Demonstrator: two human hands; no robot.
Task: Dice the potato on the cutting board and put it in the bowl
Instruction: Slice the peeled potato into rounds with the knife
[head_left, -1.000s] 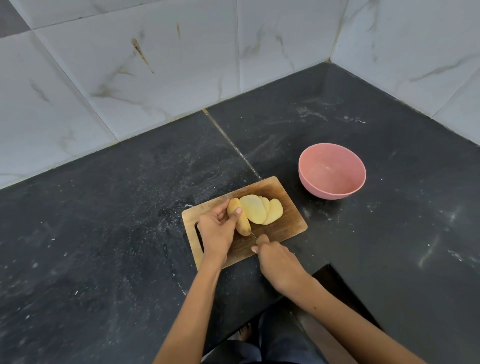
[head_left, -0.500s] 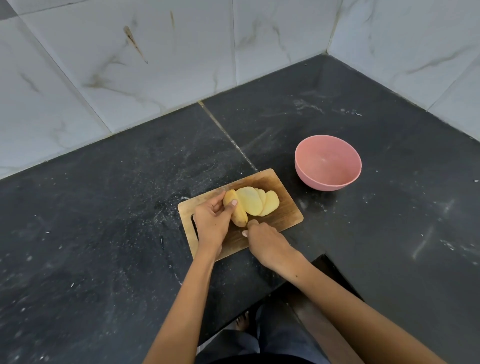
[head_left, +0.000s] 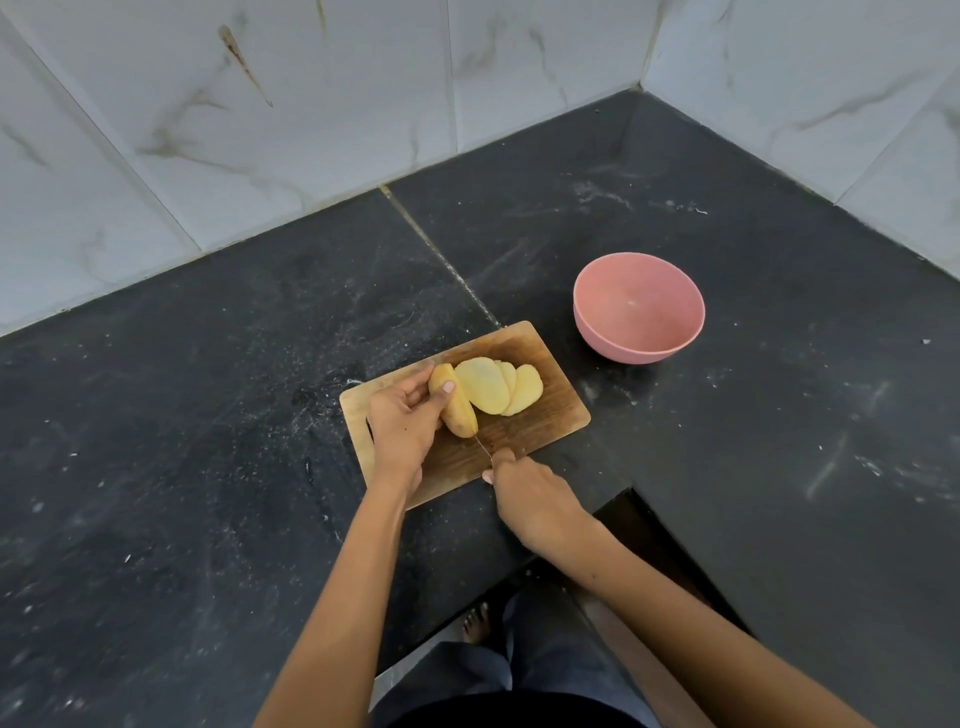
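A: While my left hand (head_left: 402, 426) grips the potato (head_left: 457, 405) on the cutting board (head_left: 550, 410), where's the blade?

B: Right hand (head_left: 535, 499) clenches the knife (head_left: 483, 449) (handle hidden), crossing its long axis, beside those fingers (head_left: 445, 389).

Head view — downward, over countertop (head_left: 208, 467)

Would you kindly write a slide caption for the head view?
Left hand steadies potato on board; right hand slices with knife; bowl empty.
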